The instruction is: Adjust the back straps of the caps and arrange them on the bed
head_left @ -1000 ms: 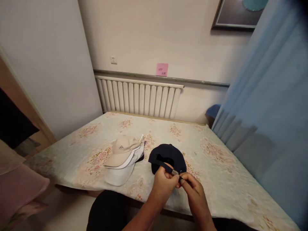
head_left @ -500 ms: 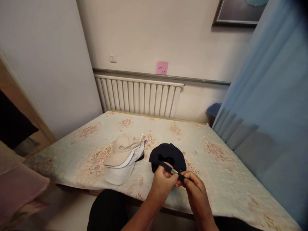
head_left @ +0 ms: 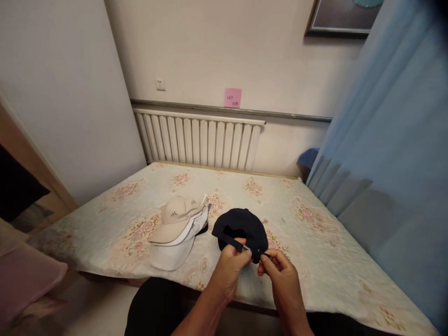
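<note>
A dark navy cap (head_left: 243, 221) rests on the bed with its back opening turned toward me. Its adjustable strap (head_left: 235, 242) stretches across that opening and carries a small metal buckle (head_left: 246, 248). My left hand (head_left: 231, 265) pinches the strap at the buckle between thumb and fingers. Further right, my right hand (head_left: 280, 270) grips the strap's end, fingers pressed together. To the left of the navy cap lies a stack of caps, a beige cap (head_left: 178, 214) on top and a white cap (head_left: 172, 255) below.
The bed (head_left: 308, 261) has a floral cover. A white radiator (head_left: 199, 140) runs along the wall behind it, with a pink note (head_left: 233, 97) above. A blue curtain (head_left: 392, 163) hangs at right, a pale panel (head_left: 70, 93) stands at left. My dark-clothed knee (head_left: 154, 305) is at the bed's front edge.
My right hand has drawn slightly away from the left, holding the strap's end. The strap and buckle have tilted a little. The view has shifted slightly.
</note>
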A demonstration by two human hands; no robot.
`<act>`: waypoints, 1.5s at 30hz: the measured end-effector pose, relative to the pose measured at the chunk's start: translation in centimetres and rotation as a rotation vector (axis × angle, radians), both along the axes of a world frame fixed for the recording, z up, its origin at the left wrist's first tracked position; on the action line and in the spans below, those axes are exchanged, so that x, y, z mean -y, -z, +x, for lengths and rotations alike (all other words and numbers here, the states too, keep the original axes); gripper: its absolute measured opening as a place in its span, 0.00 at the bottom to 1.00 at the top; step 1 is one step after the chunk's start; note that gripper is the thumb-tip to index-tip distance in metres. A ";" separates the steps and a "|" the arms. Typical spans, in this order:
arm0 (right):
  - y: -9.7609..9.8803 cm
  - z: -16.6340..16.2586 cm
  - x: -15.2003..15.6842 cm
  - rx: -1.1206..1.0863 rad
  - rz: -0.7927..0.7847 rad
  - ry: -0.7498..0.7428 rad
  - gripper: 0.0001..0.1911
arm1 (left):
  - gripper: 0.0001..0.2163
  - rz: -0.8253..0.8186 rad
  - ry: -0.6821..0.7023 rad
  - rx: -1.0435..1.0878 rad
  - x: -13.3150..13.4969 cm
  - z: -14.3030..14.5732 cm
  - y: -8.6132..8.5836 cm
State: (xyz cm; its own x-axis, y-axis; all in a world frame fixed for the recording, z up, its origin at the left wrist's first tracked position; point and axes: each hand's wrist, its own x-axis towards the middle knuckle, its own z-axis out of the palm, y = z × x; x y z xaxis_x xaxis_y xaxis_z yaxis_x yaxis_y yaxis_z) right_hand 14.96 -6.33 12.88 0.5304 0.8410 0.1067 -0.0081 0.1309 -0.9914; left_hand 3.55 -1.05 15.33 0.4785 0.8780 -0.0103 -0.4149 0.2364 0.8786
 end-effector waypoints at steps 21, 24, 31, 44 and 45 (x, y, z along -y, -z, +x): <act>0.5 -1.5 0.2 -0.179 -0.026 0.011 0.10 | 0.10 -0.103 -0.011 0.089 -1.1 -1.2 1.6; 0.3 -1.9 0.1 -0.167 -0.034 0.006 0.10 | 0.10 -0.108 -0.001 0.102 -1.1 -1.2 1.8; 0.5 -2.4 -0.1 -0.152 -0.013 0.011 0.12 | 0.10 -0.094 0.044 0.090 -1.0 -1.4 1.8; 1.2 -2.4 -0.3 -0.123 -0.043 0.058 0.11 | 0.15 -0.098 -0.055 -0.003 -0.7 -0.9 1.9; 1.2 -2.4 -0.3 -0.126 -0.044 0.058 0.11 | 0.16 -0.099 -0.063 -0.015 -0.7 -0.8 1.9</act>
